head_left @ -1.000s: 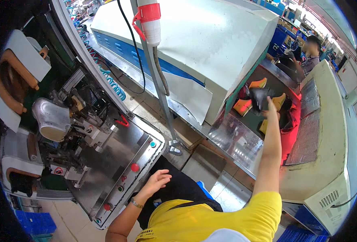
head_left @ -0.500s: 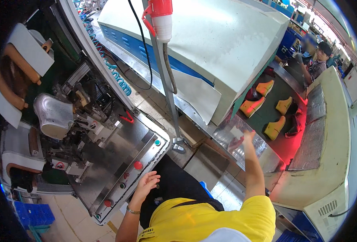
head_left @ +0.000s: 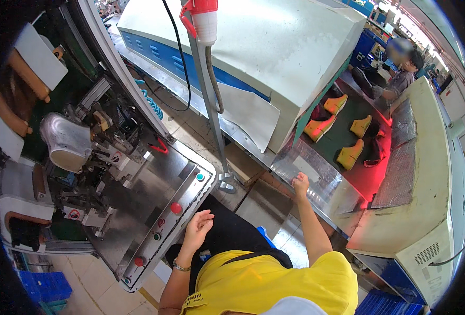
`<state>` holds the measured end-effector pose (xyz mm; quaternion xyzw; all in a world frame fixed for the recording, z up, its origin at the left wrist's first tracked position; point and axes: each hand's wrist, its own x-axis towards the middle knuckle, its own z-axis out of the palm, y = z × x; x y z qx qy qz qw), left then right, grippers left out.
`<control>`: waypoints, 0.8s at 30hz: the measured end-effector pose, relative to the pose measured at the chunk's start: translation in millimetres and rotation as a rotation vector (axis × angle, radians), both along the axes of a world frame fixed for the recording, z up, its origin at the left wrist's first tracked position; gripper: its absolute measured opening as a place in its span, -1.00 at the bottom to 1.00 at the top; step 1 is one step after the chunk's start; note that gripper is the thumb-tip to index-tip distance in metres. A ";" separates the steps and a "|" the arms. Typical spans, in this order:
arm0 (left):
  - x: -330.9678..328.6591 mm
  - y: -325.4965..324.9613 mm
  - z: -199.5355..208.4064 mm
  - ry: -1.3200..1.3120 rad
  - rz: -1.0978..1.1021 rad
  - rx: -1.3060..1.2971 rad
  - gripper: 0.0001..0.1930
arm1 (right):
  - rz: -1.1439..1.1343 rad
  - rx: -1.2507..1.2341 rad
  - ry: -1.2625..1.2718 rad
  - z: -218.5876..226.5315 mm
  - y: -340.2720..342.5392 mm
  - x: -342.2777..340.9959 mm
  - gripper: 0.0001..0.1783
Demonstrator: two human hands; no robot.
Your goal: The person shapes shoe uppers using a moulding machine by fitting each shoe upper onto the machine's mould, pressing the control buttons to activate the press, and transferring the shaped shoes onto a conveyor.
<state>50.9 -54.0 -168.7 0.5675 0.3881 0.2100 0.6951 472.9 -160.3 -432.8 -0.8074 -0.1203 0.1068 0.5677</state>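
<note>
My left hand [head_left: 199, 229] hovers beside the near edge of the machine's metal control panel [head_left: 169, 220]. Its fingers are loosely stretched and nothing shows in them. My right hand [head_left: 300, 185] is in front of the shiny metal plate [head_left: 322, 190] at the conveyor's end, fingers loosely bent, with nothing visible in it. Beyond that plate, on the green conveyor belt [head_left: 343, 128], stand several yellow foot-shaped pieces [head_left: 350, 154] that look like shoe lasts. Dark shoe uppers [head_left: 375, 152] lie beside them, partly in red light.
At left the machine holds a silver metal form [head_left: 69, 142] and clamps. A grey post [head_left: 207, 100] with a red-and-white plug connector [head_left: 205, 21] rises between it and the white-and-blue housing [head_left: 253, 47]. A co-worker [head_left: 400, 79] is across the belt, near a dark boot-like item [head_left: 366, 83].
My right hand has drawn back and left from over the metal plate, its fingers more bent. My left hand has moved slightly right. The view has shifted a little.
</note>
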 end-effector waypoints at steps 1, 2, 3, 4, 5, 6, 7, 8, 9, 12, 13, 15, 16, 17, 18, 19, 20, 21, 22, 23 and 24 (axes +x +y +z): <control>-4.0 0.0 -4.7 0.008 0.018 0.014 -0.68 | 0.008 0.026 0.014 -1.4 -0.7 1.1 -0.50; -7.2 0.6 -9.4 0.015 0.031 0.028 -0.69 | 0.011 0.052 0.027 -2.7 -3.1 2.1 -0.53; -9.0 2.1 -13.3 0.016 0.019 0.025 -0.69 | 0.000 0.050 0.027 -3.7 -8.2 3.3 -0.53; -11.4 3.8 -18.5 0.044 0.016 0.029 -0.68 | 0.029 0.035 -0.002 -1.4 -11.6 1.3 -0.55; -16.5 4.3 -23.4 0.074 0.023 0.034 -0.67 | 0.067 0.022 -0.028 7.6 -10.9 -4.3 -0.58; -20.9 4.7 -31.7 0.073 0.029 0.035 -0.67 | 0.064 0.021 -0.021 18.2 -13.9 -7.0 -0.58; -27.0 2.9 -34.2 0.084 0.037 0.034 -0.67 | 0.082 0.067 0.160 43.1 -11.4 -14.6 -0.63; -30.7 1.5 -35.3 0.103 0.052 0.042 -0.67 | 0.088 0.111 0.337 67.3 -11.6 -18.7 -0.68; -31.1 0.4 -35.3 0.120 0.055 0.049 -0.67 | 0.072 0.108 0.341 82.7 -16.9 -16.5 -0.68; -26.7 -3.2 -35.2 0.140 0.087 0.012 -0.70 | -0.076 0.003 0.251 92.7 -44.5 9.6 -0.68; -22.9 -3.4 -36.2 0.138 0.065 0.006 -0.70 | -0.149 -0.112 0.069 82.1 -61.7 28.8 -0.67; -19.3 -2.0 -39.1 0.121 0.051 -0.014 -0.70 | -0.220 -0.232 -0.108 79.2 -78.2 50.9 -0.66; -19.8 -1.3 -39.4 0.127 0.060 -0.013 -0.70 | -0.221 -0.280 -0.181 85.6 -76.1 57.6 -0.65; -18.3 -0.3 -39.7 0.130 0.054 -0.012 -0.69 | -0.231 -0.331 -0.257 91.5 -75.5 63.6 -0.64; -16.8 0.7 -40.0 0.132 0.050 -0.011 -0.69 | -0.229 -0.332 -0.255 95.8 -70.5 68.7 -0.64; -15.7 1.3 -41.5 0.133 0.049 -0.013 -0.69 | -0.224 -0.432 -0.396 98.0 -67.2 75.1 -0.64; -14.4 2.6 -43.2 0.140 0.032 -0.002 -0.69 | -0.217 -0.531 -0.539 100.5 -63.5 81.5 -0.64; -12.2 4.0 -44.1 0.145 0.018 0.011 -0.69 | -0.217 -0.530 -0.542 103.5 -58.8 88.1 -0.64; -11.7 3.6 -43.2 0.143 0.027 0.011 -0.69 | -0.188 -0.602 -0.484 101.5 -52.7 96.1 -0.65; -10.7 3.3 -41.0 0.139 0.028 0.007 -0.69 | -0.157 -0.672 -0.428 101.2 -47.6 104.5 -0.66; -9.7 3.6 -39.5 0.134 0.032 0.004 -0.69 | -0.147 -0.665 -0.438 102.0 -45.0 111.4 -0.66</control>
